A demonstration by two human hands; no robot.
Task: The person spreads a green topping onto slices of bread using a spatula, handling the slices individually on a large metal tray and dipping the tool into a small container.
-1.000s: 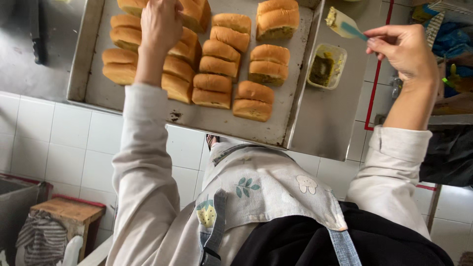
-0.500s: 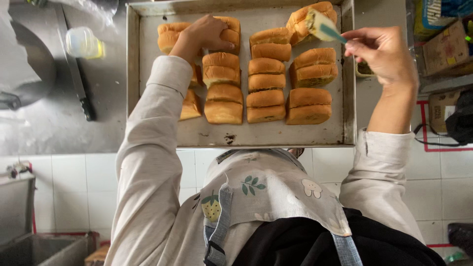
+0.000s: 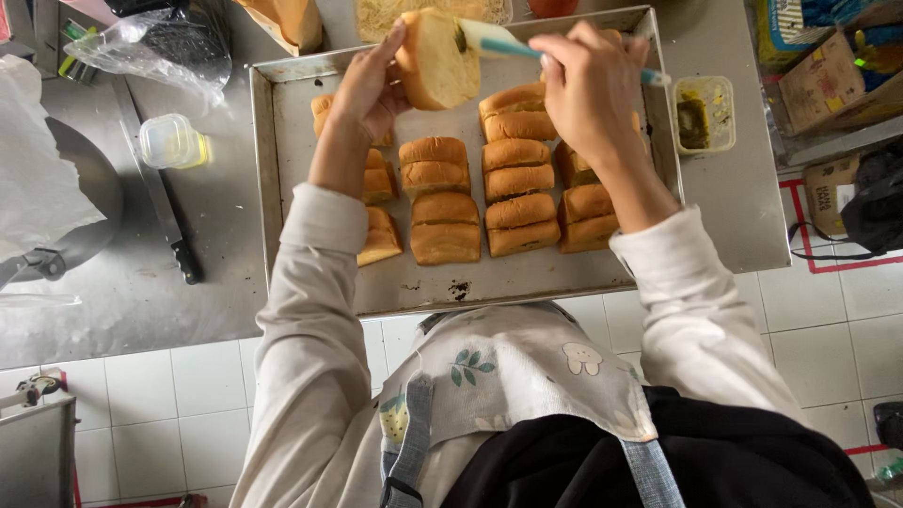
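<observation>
— Buns, golden-brown and oblong [image 3: 519, 196], lay in rows on the big rectangular metal baking tray [image 3: 282, 169], which sat on the grey steel counter [image 3: 141, 292]. Was that the largest thing under the hands?

— The counter was, then the tray. Both hands were raised above the tray's far end, over the rows.

— What did the left hand [image 3: 369, 89] have?

— It was clasped around a split bun with a pale cut face [image 3: 437, 58], fingers behind the crust, the cut side turned toward the other hand. That bun was lifted clear of the tray, just to the right of the palm.

— And the right hand [image 3: 591, 94]?

— It was closed on the teal handle of a small silicone brush [image 3: 508, 42], whose pale head touched the top edge of the cut face, where a dark green smear showed.

— Anything close to that grip?

— Just right of it, a small square plastic tub of dark green sauce [image 3: 704, 115] stood on the counter beside the tray's rim. Well left of the bun-holding hand lay a long knife with a black handle [image 3: 162, 202], and beside it a small clear lidded container [image 3: 171, 141]. A crumpled clear plastic bag [image 3: 160, 47] lay beyond those.
</observation>
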